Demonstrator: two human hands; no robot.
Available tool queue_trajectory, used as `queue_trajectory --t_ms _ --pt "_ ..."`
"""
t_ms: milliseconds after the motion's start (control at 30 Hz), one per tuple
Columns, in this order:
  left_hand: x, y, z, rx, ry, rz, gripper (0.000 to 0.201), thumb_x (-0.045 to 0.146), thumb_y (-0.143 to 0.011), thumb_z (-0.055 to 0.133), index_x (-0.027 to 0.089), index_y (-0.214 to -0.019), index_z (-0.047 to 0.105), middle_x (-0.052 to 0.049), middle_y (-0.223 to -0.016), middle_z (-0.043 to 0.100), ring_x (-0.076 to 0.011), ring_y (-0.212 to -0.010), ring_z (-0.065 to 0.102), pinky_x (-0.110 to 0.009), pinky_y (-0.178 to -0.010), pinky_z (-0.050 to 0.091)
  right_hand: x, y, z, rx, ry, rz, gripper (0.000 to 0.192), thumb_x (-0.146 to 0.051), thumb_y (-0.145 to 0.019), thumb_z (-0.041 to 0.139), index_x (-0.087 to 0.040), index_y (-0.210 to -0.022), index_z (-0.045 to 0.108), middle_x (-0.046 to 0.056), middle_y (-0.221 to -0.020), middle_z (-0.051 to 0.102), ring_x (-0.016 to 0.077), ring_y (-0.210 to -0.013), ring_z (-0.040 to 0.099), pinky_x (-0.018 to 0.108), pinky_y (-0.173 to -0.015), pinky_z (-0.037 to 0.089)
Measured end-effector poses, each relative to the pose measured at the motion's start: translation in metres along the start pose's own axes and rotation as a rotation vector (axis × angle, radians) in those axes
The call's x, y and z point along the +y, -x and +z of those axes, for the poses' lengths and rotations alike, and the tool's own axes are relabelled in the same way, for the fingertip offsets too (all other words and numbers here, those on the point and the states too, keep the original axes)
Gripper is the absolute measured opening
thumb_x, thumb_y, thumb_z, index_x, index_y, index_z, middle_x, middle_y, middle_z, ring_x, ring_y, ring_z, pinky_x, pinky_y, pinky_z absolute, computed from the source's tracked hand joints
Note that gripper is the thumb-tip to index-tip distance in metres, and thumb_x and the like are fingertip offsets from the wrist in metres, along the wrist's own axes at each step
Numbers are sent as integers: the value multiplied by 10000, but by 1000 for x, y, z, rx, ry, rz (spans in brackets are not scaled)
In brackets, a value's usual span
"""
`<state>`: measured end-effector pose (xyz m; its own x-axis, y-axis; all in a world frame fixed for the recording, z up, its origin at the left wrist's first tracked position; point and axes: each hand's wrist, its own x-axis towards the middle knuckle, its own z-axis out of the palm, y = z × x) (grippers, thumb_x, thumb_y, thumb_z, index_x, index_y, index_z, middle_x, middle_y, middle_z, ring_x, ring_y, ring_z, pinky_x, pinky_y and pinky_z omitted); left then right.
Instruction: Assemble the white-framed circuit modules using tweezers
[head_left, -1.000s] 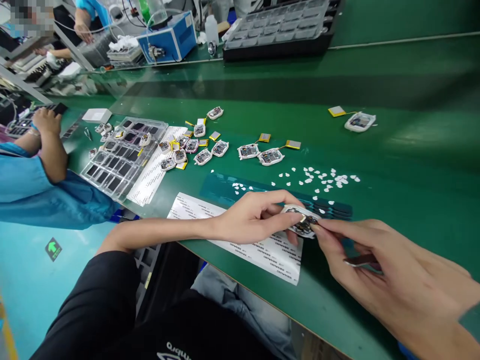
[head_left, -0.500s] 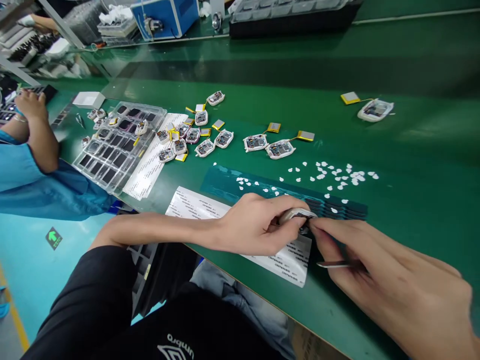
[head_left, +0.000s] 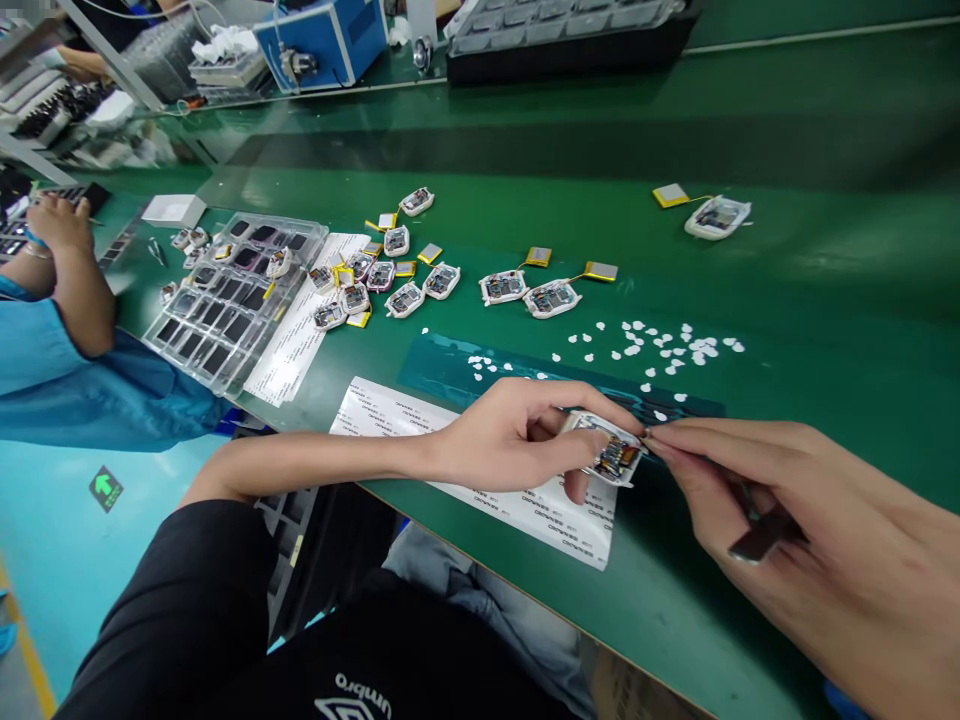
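From the head camera, your left hand (head_left: 510, 440) pinches a small white case (head_left: 611, 450) over the paper sheet (head_left: 540, 510) at the green table's (head_left: 825, 300) near edge. Your right hand (head_left: 810, 560), its fingertips touching the case, clasps a thin dark tool (head_left: 757, 540).

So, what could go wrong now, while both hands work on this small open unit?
The open unit is pinched by the left hand at the table's near edge, so a slip might drop it. The right hand also holds a thin dark tool while its fingertips touch the exposed board, which may get scratched. Loose white bits nearby could get inside.
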<state>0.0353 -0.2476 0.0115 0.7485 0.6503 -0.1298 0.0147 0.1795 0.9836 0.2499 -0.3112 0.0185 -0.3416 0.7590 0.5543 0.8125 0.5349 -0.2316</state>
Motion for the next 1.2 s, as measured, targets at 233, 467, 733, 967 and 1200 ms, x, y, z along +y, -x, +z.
queue_trajectory --t_ms 233,467,733,967,1200 --pt "10 -1 -4 -40 155 -112 255 259 -1004 569 125 -1190 680 18 -591 666 -49 -365 437 -183 -376 351 3 5 -4 -34 111 -96 355 -117 -964 685 -221 -1300 639 28 -1039 813 125 -820 760 255 -622 538" --pt "9 0 -3 -39 112 -97 172 235 -998 572 154 -1119 665 35 -573 646 -47 -367 447 -179 -383 369 12 4 -2 80 302 23 588 -140 -932 710 -275 -1488 570 26 -1068 814 144 -733 754 257 -513 482" --pt "12 -1 -1 -3 160 -123 53 226 -999 564 204 -1047 559 71 -527 596 -49 -338 406 -194 -372 328 14 8 -11 -127 190 -160 589 -202 -1021 606 -239 -1587 447 72 -1269 767 200 -1014 771 304 -676 593" --pt "5 1 5 103 54 -55 114 226 -964 611 220 -1033 521 73 -525 594 -64 -413 509 -180 -409 333 11 19 -17 -178 162 -169 632 -214 -1061 497 -273 -1664 316 62 -1337 739 214 -1071 748 342 -667 559" --pt "-1 8 12 133 -155 41 175 266 -933 593 230 -1057 475 108 -527 529 -88 -456 574 -192 -444 381 -5 22 -12 -203 131 -146 702 -146 -1042 463 -245 -1693 217 70 -1349 731 234 -1062 754 345 -679 563"
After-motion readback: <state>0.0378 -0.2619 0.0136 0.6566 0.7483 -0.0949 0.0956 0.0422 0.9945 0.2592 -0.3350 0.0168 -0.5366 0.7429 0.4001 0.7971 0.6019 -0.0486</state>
